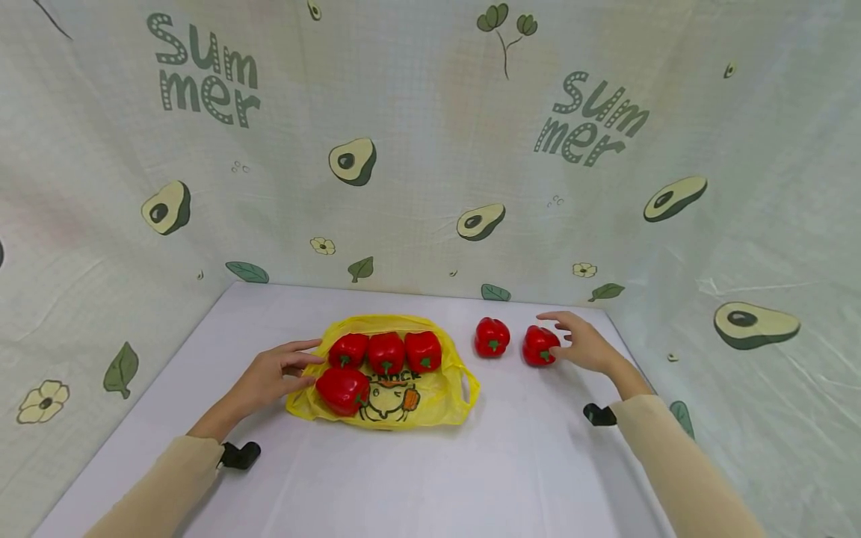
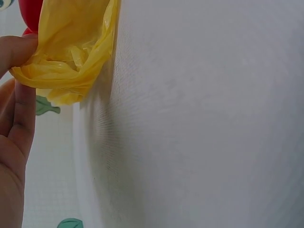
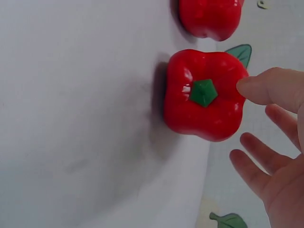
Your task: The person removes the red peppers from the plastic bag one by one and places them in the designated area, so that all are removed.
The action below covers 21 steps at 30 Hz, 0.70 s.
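Observation:
My left hand (image 1: 272,376) is at the left side of a yellow plastic bag (image 1: 440,403) lying flat on the table. Its fingers and thumb stay apart, close to the bag's edge and the nearest red toy bell pepper (image 1: 343,391). In the left wrist view, the bag's crumpled yellow edge (image 2: 71,71) partly hides the fingertips. Several more red peppers (image 1: 386,351) sit in a row on the bag. My right hand (image 1: 584,342) has its thumb against another red pepper (image 3: 185,114), its other fingers spread beyond it. Left of that pepper stands one more (image 1: 492,337).
A white cloth covers the table (image 1: 417,478). Behind and beside it hangs a pale curtain (image 1: 417,97) printed with avocados, leaves and lettering. A black wrist-worn device (image 1: 240,455) shows at the left cuff, and another black device (image 1: 599,415) at the right.

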Motion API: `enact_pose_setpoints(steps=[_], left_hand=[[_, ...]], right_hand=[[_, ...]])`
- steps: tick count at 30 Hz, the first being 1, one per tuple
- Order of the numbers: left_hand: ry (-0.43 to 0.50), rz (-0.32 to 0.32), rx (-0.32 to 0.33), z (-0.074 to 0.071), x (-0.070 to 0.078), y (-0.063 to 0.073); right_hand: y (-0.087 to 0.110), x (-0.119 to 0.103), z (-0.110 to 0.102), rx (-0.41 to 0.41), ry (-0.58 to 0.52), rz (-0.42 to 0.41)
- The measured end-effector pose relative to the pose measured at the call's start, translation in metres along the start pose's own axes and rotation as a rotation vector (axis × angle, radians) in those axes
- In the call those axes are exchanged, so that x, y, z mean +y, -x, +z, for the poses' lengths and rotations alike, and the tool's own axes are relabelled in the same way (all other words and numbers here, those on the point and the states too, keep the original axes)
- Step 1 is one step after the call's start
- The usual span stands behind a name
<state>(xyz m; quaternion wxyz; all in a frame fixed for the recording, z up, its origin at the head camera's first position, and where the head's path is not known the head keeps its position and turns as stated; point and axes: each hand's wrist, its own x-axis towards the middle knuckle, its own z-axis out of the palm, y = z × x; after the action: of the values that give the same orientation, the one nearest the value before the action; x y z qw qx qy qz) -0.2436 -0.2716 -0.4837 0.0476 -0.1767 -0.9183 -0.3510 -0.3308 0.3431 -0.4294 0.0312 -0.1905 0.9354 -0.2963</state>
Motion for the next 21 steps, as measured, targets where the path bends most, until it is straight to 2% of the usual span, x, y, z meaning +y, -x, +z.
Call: enact_pose_setpoints(steps=[12, 21], left_hand=[[0.004, 0.012, 0.006, 0.001, -0.003, -0.001], [0.04, -0.012, 0.002, 0.001, -0.007, -0.001]], right_hand=[[-0.009, -0.04, -0.004, 0.033, 0.042, -0.078], [-0.016, -0.078, -0.002, 0.03, 0.06, -0.199]])
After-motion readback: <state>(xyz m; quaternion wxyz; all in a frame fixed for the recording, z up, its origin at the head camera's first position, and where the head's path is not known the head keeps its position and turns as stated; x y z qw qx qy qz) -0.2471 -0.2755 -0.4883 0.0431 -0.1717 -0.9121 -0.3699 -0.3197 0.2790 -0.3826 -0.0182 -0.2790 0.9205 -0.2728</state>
